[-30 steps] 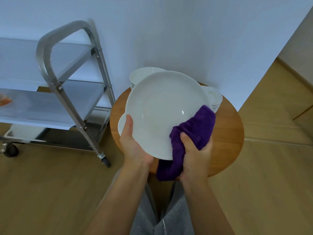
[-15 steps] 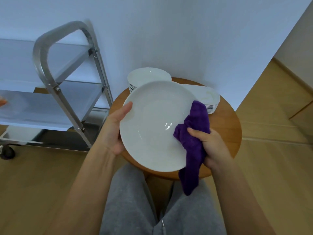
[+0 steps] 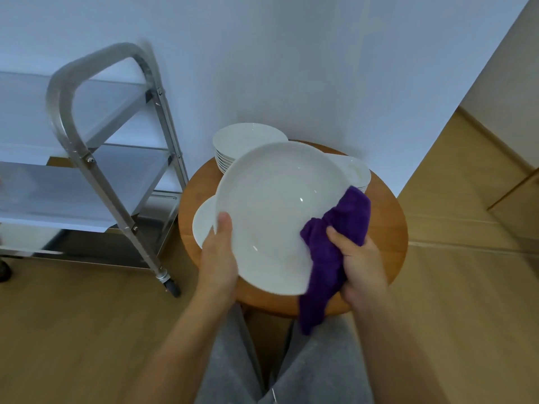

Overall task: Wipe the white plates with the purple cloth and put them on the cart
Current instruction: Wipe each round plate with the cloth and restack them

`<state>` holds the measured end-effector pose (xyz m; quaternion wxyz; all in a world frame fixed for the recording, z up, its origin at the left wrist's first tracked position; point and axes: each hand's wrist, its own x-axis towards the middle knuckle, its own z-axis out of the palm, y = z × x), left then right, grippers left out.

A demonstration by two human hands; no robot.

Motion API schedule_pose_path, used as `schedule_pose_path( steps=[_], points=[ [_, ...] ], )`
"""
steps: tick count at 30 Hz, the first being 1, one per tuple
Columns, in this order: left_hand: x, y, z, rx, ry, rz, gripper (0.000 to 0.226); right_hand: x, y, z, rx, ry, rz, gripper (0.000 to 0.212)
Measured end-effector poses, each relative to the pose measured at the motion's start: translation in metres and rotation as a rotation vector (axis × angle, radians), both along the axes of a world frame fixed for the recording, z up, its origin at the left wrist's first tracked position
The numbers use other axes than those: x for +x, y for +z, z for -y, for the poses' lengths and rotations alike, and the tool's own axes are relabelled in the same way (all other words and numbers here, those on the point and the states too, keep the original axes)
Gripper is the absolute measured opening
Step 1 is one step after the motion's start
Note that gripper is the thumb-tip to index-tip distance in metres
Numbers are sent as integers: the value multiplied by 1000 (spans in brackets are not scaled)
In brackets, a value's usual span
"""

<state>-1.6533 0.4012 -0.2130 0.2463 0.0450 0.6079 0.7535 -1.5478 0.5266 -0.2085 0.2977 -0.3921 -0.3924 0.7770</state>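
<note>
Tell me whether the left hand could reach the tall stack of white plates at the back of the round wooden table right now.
Probably not: the left hand grips the tilted white plate, which sits before the tall stack of white plates.

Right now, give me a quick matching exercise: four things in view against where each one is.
Things:
1. held plate
2. purple cloth
3. tall plate stack
4. cart

Places:
A. back of the round table
B. on the floor, left of the table
C. gripped by the left hand
D. gripped by the right hand

Pairs: 1-C, 2-D, 3-A, 4-B
</note>
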Motion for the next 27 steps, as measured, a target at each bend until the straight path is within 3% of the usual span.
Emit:
schedule_pose_path(
  steps=[2, 4, 6, 9, 11, 15, 19, 21, 23, 25, 27],
  points=[
    [-14, 10, 10, -24, -82, -22, 21, 9, 11, -12, 119, 167, 78, 16],
    [-24, 18, 11, -26, -103, 41, 20, 12, 11, -13, 122, 197, 108, 14],
    [-20, 18, 5, 30, -51, 138, 20, 7, 5, -3, 27, 87, 57, 11],
    [5, 5, -12, 97, 133, 280, 39, -7, -4, 20, -144, -91, -60, 11],
    [19, 0, -22, 75, 211, 299, 39, -14, -12, 35, -176, -134, -95, 12],
    [9, 6, -18, -57, 181, 145, 34, -10, -20, 38, -125, -122, -1, 14],
    [-19, 18, 3, -318, -95, -137, 44, 7, -6, 5, 65, 48, 74, 17],
    [-30, 25, 6, -311, -215, -154, 37, 11, -1, -1, 122, 134, 123, 16],
    [-35, 20, 5, -192, -131, -85, 40, 9, -4, 2, 65, 65, 125, 13],
    [-27, 7, 2, -67, 100, 76, 43, 2, -9, 12, -52, -63, 81, 12],
    [-4, -4, -6, 19, 182, 256, 48, -6, -13, 25, -155, -141, 18, 11]
  ],
)
